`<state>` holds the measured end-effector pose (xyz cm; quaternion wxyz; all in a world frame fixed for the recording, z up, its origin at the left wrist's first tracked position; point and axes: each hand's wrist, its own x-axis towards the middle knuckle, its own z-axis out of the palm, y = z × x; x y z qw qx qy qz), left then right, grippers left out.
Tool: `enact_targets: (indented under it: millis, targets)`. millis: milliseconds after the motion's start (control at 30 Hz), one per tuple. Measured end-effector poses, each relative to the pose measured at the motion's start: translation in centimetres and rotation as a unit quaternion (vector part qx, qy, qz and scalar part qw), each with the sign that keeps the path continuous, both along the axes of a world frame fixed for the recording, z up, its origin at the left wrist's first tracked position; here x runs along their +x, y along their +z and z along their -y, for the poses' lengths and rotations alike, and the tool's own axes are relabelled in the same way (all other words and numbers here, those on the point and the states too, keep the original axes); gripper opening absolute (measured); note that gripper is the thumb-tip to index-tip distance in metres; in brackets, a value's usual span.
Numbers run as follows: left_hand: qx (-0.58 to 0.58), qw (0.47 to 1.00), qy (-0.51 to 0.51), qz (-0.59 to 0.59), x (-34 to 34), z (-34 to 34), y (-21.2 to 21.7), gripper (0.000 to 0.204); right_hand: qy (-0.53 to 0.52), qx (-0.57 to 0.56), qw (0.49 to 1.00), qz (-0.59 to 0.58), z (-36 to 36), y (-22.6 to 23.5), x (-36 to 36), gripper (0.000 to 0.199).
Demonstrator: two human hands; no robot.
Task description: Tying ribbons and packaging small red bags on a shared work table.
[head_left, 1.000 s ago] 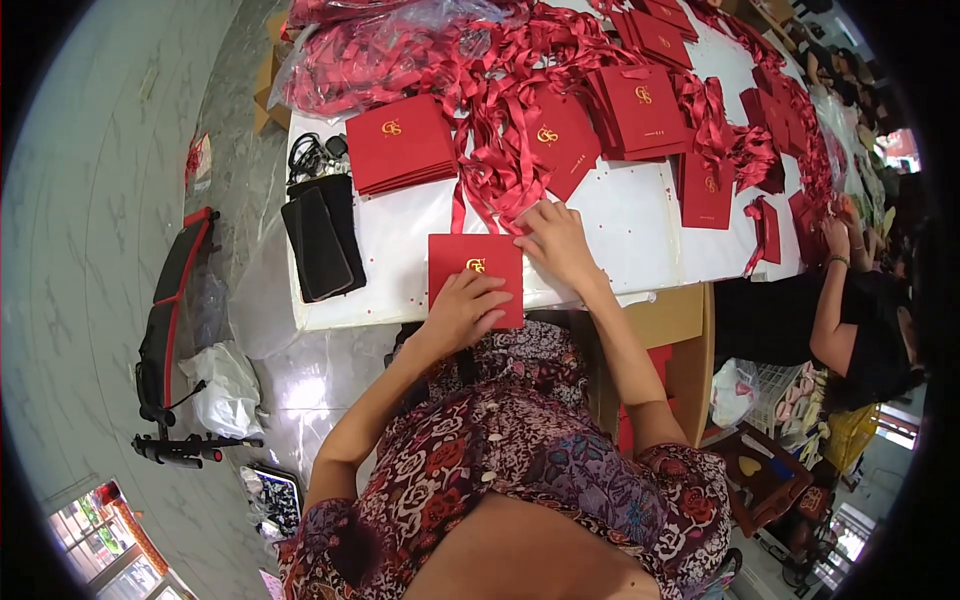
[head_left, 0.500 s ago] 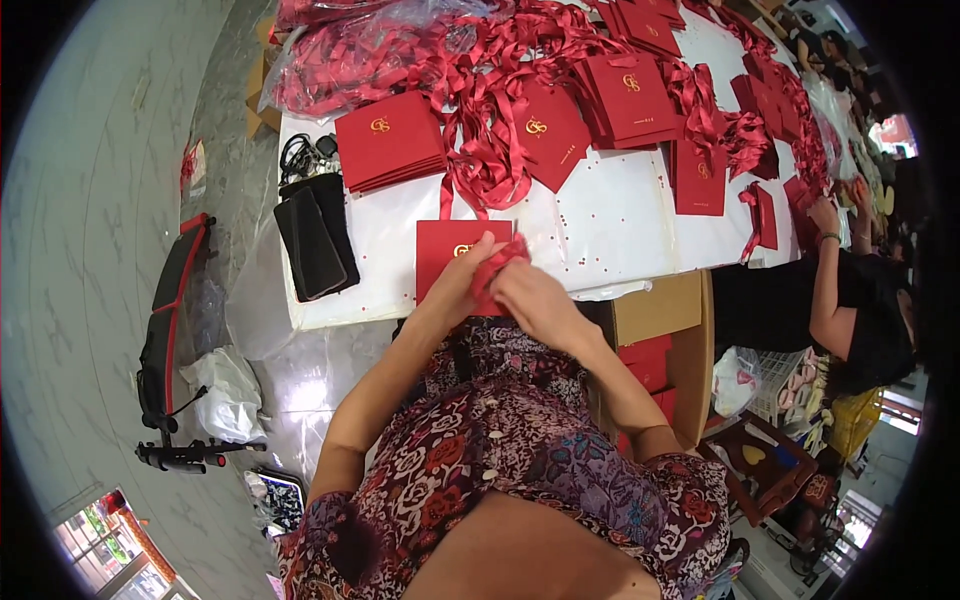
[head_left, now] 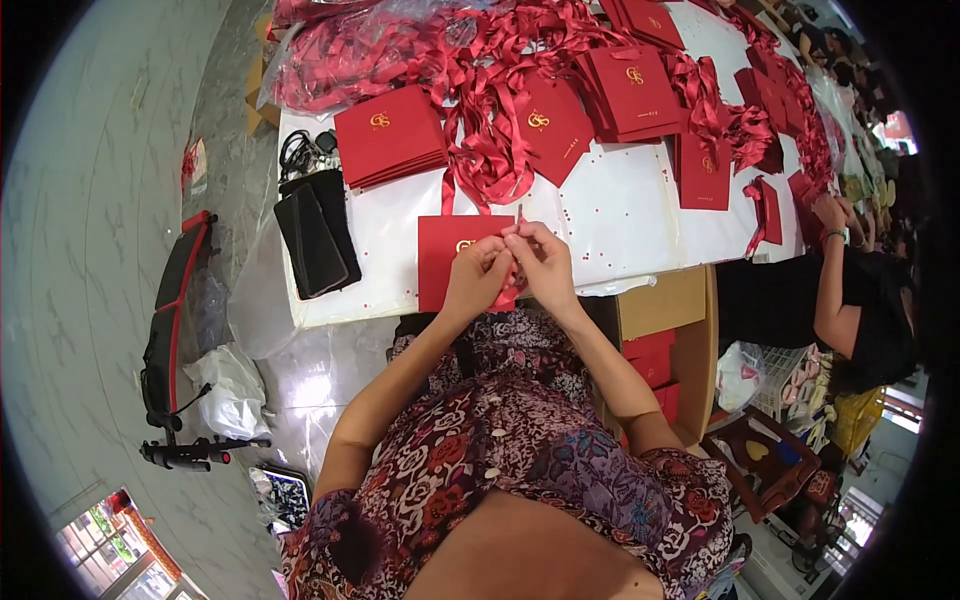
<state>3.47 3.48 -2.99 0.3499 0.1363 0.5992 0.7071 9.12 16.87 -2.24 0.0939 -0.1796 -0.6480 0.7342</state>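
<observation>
A flat red paper bag [head_left: 437, 262] with gold print lies at the table's front edge, partly behind my hands. My left hand [head_left: 478, 274] is closed in a pinch over the bag's right half, on a red ribbon [head_left: 507, 297] that hangs below the fingers. Close against it, my right hand [head_left: 547, 266] is also pinched, thumb and forefinger meeting the left fingertips on the ribbon. A thin dark tip sticks up just above the right fingers; what it belongs to is hidden. Most of the ribbon between the hands is covered by fingers.
Red bags [head_left: 390, 135] lie stacked beyond, beside heaped red ribbons [head_left: 490, 165]. A black phone [head_left: 308, 245] rests at left on the white-covered table [head_left: 620, 225]. Under the right edge stands an open cardboard box [head_left: 662, 308] holding red bags. At far right a co-worker's hand [head_left: 828, 211] handles red pieces.
The bunched ribbon between my hands has dropped lower. My right hand has turned upright and risen slightly, its fingertips now meeting the left ones. The co-worker's hands have shifted a little.
</observation>
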Motion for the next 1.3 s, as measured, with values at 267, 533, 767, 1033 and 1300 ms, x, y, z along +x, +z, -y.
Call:
enact_targets:
  millis: [267, 533, 767, 1033, 1300]
  targets:
    - [-0.310, 0.753, 0.083, -0.575, -3.6, 2.0, 2.8, 0.038, 0.009, 0.056, 0.998, -0.018, -2.2, 1.8, 0.0, 0.017]
    - [-0.310, 0.763, 0.020, -0.567, -4.5, 1.3, 3.3, 0.049, 0.045, 0.294, 0.954, 0.042, -1.0, 0.7, -1.5, 0.016]
    - [-0.279, 0.775, 0.039, -0.566, -3.7, 0.7, 2.7, 0.028, 0.080, 0.245, 0.958, 0.128, -1.8, 1.3, -2.7, 0.018]
    - [-0.237, 0.817, 0.029, -0.525, -4.2, 1.4, 3.3, 0.026, 0.051, 0.412, 0.909, 0.042, -0.4, 2.4, -2.4, 0.017]
    - [-0.248, 0.813, 0.000, -0.527, -4.0, 2.1, 4.5, 0.026, 0.099, 0.252, 0.960, 0.063, -1.2, 3.1, -2.3, 0.019]
